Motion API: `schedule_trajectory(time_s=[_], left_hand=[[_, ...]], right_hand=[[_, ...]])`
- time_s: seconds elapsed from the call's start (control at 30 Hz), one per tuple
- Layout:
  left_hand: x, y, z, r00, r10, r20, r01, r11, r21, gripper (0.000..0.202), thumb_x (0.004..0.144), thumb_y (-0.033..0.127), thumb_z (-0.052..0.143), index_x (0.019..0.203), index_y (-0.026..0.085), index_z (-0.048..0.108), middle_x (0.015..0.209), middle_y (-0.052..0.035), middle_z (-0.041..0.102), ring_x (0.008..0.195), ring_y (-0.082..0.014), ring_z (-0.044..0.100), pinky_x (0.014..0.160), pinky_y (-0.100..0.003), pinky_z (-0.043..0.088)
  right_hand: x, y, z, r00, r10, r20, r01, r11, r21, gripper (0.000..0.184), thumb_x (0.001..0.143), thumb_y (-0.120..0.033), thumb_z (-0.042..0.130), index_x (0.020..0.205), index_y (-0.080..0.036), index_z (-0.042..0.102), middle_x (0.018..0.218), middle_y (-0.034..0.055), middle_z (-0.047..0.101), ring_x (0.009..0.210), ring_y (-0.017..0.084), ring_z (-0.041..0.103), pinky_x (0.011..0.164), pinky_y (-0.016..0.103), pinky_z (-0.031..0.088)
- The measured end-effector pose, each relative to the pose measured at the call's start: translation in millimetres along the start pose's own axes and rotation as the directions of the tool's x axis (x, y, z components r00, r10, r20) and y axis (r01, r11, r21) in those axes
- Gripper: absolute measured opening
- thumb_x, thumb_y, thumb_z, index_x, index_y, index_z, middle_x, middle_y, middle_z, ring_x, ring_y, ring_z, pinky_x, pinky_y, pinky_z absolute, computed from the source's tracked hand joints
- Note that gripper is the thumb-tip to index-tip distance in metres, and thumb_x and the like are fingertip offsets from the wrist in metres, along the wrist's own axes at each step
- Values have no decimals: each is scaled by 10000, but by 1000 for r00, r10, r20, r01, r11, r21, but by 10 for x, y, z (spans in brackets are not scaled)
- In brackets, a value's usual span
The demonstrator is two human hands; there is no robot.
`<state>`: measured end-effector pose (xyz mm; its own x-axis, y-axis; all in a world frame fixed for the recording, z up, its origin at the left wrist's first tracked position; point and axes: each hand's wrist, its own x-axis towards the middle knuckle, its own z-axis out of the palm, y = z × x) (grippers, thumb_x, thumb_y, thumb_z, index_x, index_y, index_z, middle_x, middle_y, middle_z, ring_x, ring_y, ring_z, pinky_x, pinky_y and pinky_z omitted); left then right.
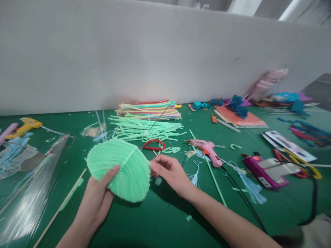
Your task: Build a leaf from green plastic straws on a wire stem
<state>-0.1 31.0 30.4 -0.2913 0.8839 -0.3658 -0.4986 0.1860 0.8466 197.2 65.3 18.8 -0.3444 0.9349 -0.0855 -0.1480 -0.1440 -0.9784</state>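
Note:
My left hand [99, 194] grips a mint-green leaf-shaped fan [129, 172] made of fuzzy pipe cleaners, thumb on its front face beside the raised middle rib. At the fan's right edge, my right hand [170, 172] is closed in a pinch. A thin pale tip shows just above its fingers, but what they hold is mostly hidden. Behind the hands lie loose green pipe cleaners [147, 128] and a red-handled tool [154, 144]. A pink glue gun [207, 148] rests to the right of my right hand, its nozzle pointing left.
A purple power strip [263, 172] with white plugs and a black cord lies at right. Light-blue tassels [249, 186] are beside it. At left are a yellow glue gun [24, 127], clear plastic sheeting [38, 196] and a thin stick [60, 206]. A grey partition [155, 55] stands behind.

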Motion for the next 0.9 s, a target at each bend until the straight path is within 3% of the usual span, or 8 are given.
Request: schedule_trajectory(time_s=[0.13,0.27,0.47,0.67,0.9], left_hand=[[12,37,-8,1000,23,-10,-23,1000,-13,493,709,188,814,1182,231,682,1153,-67,735,1038,-271,699,880,-342,596],[17,26,-33,1000,12,1,-12,1000,-12,511,704,184,819,1193,226,676,1168,-73,729,1040,-273,699,881,-347,597],[39,-47,-59,999,1,42,-1,1000,-17,531,728,216,809,1233,243,646,1191,-66,718,1076,-280,681,863,-350,603],[28,-51,-40,998,-10,58,12,999,-32,558,734,202,805,1260,245,624,1166,-65,728,1073,-263,681,896,-354,586],[38,-39,-48,1000,11,26,-10,1000,-26,540,710,201,821,1224,220,657,1141,-74,735,1052,-277,690,877,-356,593]], right_hand=[[-5,19,22,999,-1,-35,0,999,-34,361,840,-533,630,767,-179,620,722,23,673,656,134,634,578,250,444],[-11,30,56,997,-64,-37,62,996,-65,303,808,-474,688,762,-183,621,663,-1,648,611,118,598,609,262,472],[13,72,77,994,-63,-89,59,997,-51,301,781,-472,702,754,-187,611,643,-30,594,586,104,553,584,243,476],[8,98,83,986,-120,-119,110,990,-87,255,794,-402,702,716,-178,610,643,-29,557,592,90,492,573,225,418],[6,103,98,994,-29,-104,27,999,-20,257,758,-411,743,762,-169,659,674,-16,605,614,94,533,601,231,434]])
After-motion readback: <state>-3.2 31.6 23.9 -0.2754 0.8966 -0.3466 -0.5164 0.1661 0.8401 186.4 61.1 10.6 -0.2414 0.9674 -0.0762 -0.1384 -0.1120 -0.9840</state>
